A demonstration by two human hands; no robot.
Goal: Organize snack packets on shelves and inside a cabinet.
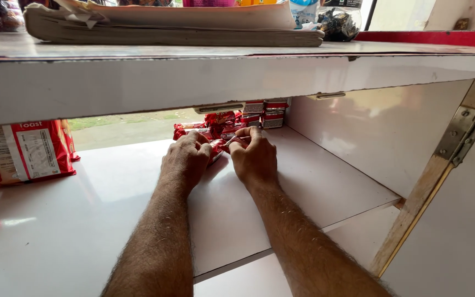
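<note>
**Both hands on red packets at the back of a white shelf**

White laminate lined the open cabinet, and the head camera looked down into it along two bare forearms. One white shelf [314, 187] filled the middle of the view, with a thick white counter edge [193, 82] across the top.

At 12 o'clock, against the back of the shelf, lay a heap of small red packets [221, 124]; their number could not be counted, as they overlapped. Just right of them stood two stacked red-and-white cartons [273, 113], close to the side wall.

The left hand [185, 157] and the right hand [255, 154] met at the front of that heap, knuckles up. Both had fingers curled down and pinched one red packet [222, 145] between them, at the centre of the view.

At 9 o'clock one large red bag [26, 151] with a white label panel stood on the shelf, well apart from the hands.

At 12 o'clock on the counter lay a flat stack of grey folded cardboard [177, 30], and at 1 o'clock one clear jar [339, 22] of dark wrapped sweets. At 3 o'clock one brass hinge [460, 135] sat on a wooden door frame.
</note>
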